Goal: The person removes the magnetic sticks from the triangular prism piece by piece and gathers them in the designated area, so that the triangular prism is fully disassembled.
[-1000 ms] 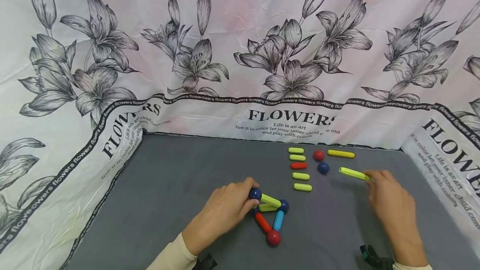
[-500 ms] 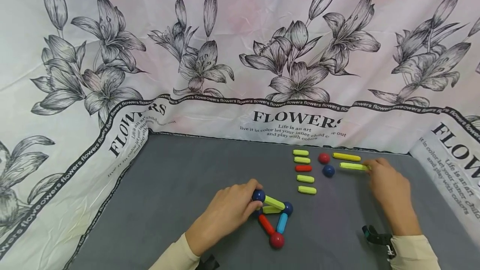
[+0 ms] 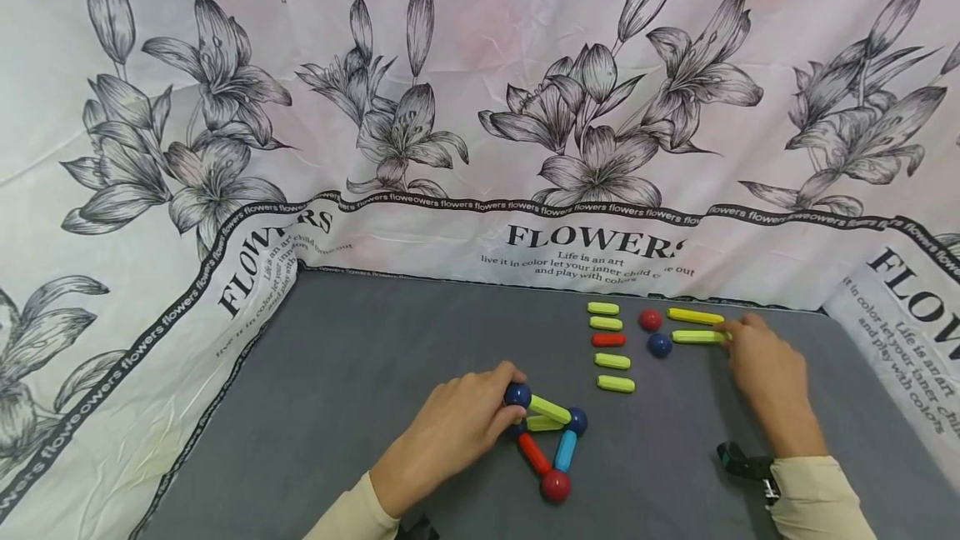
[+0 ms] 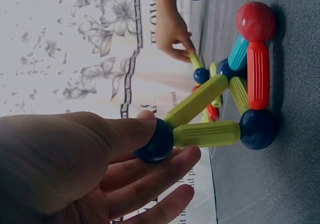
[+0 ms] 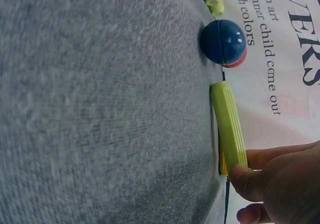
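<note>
Nearer and left of the loose blue ball [image 3: 660, 346], gripping the raised navy ball [image 3: 517, 394] of a stick-and-ball frame [image 3: 551, 410] with left fingers [image 4: 180, 165]; just right of the loose blue ball, pinching a lime stick [image 3: 697, 337] with right fingers [image 5: 265, 158].

Room opens right of the frame [image 3: 566, 450] (short rods [image 3: 608, 340] block beyond).

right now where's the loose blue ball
In the head view, the blue ball sits right of centre, just below a red ball, left of the held green stick.
</note>
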`<state>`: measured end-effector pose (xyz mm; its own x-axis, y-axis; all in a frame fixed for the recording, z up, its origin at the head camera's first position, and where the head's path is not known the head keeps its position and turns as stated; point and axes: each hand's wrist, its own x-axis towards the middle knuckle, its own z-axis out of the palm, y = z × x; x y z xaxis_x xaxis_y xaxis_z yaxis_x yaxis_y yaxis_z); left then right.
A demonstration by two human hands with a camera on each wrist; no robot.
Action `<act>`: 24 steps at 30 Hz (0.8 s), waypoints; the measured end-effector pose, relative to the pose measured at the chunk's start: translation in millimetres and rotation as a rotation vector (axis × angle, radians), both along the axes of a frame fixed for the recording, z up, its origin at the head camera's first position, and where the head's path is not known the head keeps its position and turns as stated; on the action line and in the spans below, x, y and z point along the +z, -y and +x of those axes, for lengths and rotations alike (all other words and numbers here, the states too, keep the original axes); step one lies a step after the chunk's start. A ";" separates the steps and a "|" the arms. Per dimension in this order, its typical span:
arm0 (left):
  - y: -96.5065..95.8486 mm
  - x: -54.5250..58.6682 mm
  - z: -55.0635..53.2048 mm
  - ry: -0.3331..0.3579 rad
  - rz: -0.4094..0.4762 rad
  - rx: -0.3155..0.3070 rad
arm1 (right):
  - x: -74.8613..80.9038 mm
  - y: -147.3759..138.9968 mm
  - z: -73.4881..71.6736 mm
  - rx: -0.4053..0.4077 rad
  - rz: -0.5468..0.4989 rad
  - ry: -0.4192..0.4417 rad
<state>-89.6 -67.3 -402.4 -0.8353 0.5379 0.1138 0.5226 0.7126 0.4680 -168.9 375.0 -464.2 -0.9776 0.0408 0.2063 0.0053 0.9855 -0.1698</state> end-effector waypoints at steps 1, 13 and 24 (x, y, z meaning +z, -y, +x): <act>0.2 -0.1 0.4 0.001 0.000 0.001 | -1.5 0.0 0.2 -0.003 0.001 0.001; 0.3 -1.0 -0.9 0.018 0.022 0.008 | -4.2 -0.5 -1.8 -0.002 -0.015 -0.013; 1.0 -4.6 0.6 0.026 0.015 0.006 | -8.0 1.9 -4.6 -0.036 -0.004 0.001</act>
<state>-88.9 -68.3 -407.0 -0.8415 0.5309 0.0997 0.5054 0.7086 0.4924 -173.5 373.1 -472.2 -0.9758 0.0771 0.2047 0.0412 0.9839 -0.1740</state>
